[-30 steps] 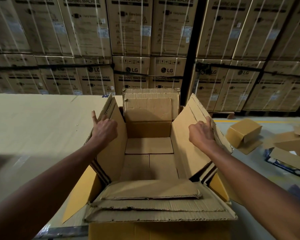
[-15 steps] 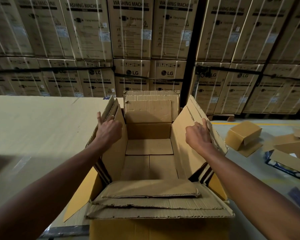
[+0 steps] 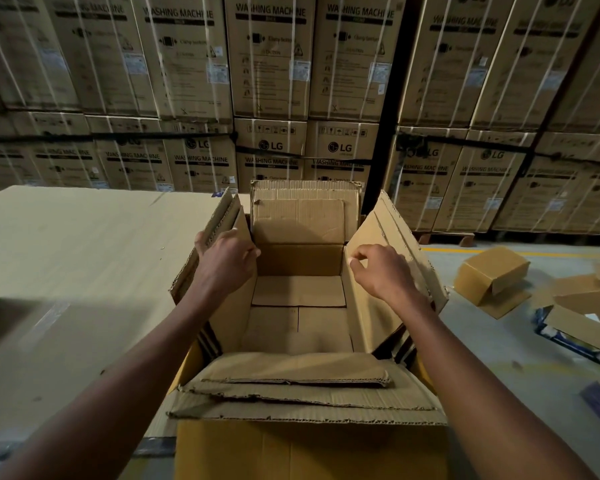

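A large open cardboard box (image 3: 298,323) stands right in front of me, empty, with all its top flaps up or folded out. My left hand (image 3: 227,259) grips the upper edge of the left flap (image 3: 219,223), thumb on the outer face and fingers curled over the inner side. My right hand (image 3: 383,268) has its fingers curled at the inner edge of the right flap (image 3: 392,233). The far flap (image 3: 305,209) stands upright. The near flap (image 3: 302,389) is folded toward me, with loose cardboard sheets lying on it.
A wide flat cardboard surface (image 3: 70,265) spreads to the left of the box. A small cardboard box (image 3: 492,275) and flattened cardboard pieces (image 3: 582,306) lie on the grey floor at right. Stacked washing-machine cartons (image 3: 271,81) wall off the whole background.
Both hands have moved inward along the side flaps, and the two flaps have tilted closer toward the box's middle. My right fingers have curled round the flap's inner edge.
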`<state>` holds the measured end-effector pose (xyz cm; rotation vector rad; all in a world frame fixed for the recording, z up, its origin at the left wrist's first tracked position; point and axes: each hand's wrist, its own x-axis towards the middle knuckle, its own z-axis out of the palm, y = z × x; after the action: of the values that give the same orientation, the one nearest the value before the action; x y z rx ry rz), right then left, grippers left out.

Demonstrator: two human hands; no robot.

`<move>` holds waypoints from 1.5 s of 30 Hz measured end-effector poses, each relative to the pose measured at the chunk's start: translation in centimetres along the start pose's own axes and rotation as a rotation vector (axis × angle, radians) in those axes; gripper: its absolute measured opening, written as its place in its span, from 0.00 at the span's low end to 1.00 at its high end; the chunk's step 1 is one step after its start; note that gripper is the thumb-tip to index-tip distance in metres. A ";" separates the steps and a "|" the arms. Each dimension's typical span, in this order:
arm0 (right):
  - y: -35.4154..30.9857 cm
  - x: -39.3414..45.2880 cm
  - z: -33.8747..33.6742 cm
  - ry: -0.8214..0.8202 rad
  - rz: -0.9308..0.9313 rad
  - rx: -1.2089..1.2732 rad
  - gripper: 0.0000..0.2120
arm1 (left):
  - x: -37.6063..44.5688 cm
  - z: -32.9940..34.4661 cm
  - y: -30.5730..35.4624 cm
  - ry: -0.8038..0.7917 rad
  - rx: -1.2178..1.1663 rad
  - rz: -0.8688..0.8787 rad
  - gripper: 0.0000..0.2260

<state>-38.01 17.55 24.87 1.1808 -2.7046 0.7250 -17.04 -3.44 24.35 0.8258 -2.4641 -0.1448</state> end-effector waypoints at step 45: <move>-56.6 -22.6 33.9 -0.785 -0.364 0.729 0.08 | -41.4 -15.6 -40.9 0.464 -0.531 -1.137 0.08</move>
<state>21.23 -16.26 10.45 2.4897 -2.6300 1.5048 40.46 -11.19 8.24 1.6478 -1.1960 -0.8422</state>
